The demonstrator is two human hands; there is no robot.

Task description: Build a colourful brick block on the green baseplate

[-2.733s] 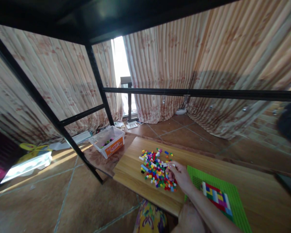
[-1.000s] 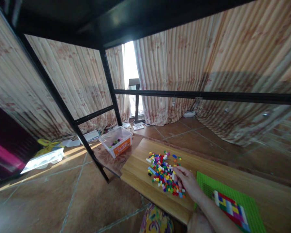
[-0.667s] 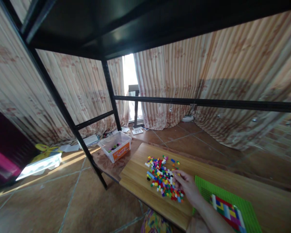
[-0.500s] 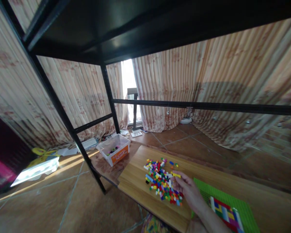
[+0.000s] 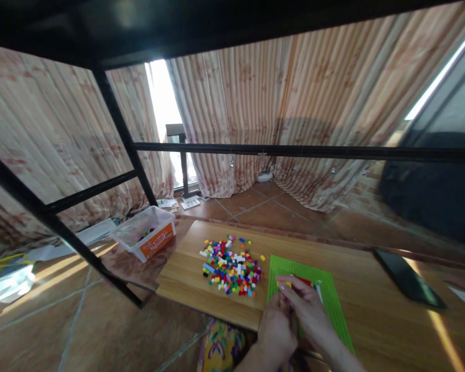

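A green baseplate (image 5: 294,265) lies on the wooden board, and both of my hands are together over its near left part. My right hand (image 5: 306,307) pinches a small yellow brick (image 5: 284,284) at its fingertips. My left hand (image 5: 277,328) is closed against the right fingers; whatever it holds is hidden. Behind the right hand, a section of joined bricks (image 5: 304,280) on the baseplate shows only a red edge and a pale side. A pile of loose, many-coloured toy bricks (image 5: 232,268) is spread to the left of the hands.
A clear plastic box (image 5: 160,243) with an orange label and a few pieces inside stands left of the wooden board (image 5: 178,279). A dark flat slab (image 5: 408,279) lies to the right. Black metal bars (image 5: 232,149) and a dark surface (image 5: 217,31) frame the space above.
My right hand has gone from the brick pile to the baseplate with the yellow brick. My left hand has come into view beside it. The view has turned right.
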